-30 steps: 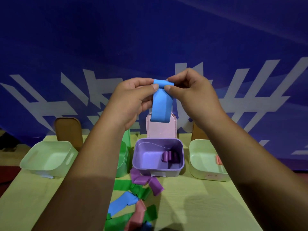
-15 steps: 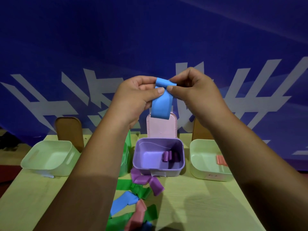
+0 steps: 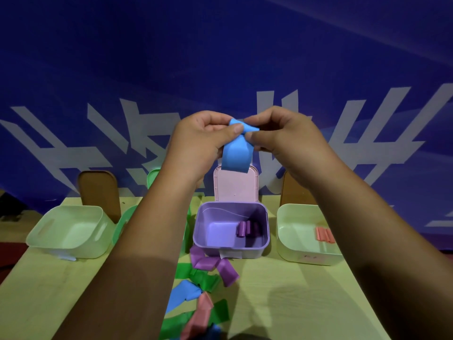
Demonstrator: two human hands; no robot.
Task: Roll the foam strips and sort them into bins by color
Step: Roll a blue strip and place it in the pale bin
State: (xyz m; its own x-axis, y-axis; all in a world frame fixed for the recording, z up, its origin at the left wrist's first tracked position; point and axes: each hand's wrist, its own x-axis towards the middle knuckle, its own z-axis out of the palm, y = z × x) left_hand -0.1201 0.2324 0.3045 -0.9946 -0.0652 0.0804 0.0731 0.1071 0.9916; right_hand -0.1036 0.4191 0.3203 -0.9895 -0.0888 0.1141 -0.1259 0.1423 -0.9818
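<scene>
A blue foam strip (image 3: 236,155) hangs in the air above the table, its top end curled into a small roll. My left hand (image 3: 201,141) and my right hand (image 3: 282,136) both pinch that rolled top between thumb and fingers. Below them stands a purple bin (image 3: 208,231) with purple rolls (image 3: 246,228) inside and a pink lid (image 3: 236,186) upright behind it. A pale green bin (image 3: 289,224) on the right holds pink rolls (image 3: 324,234). Another pale green bin (image 3: 71,231) stands at the left. A green bin (image 3: 122,224) is mostly hidden behind my left forearm.
Loose strips lie on the table in front of the purple bin: a purple one (image 3: 213,265), green ones (image 3: 203,278), a blue one (image 3: 182,294), a pink one (image 3: 199,317). Brown lids (image 3: 98,190) lean against the blue banner (image 3: 220,69) at the back.
The hanging tail of the blue strip has grown shorter as its top end was rolled up further between my fingers. Both hands stay raised at the same spot.
</scene>
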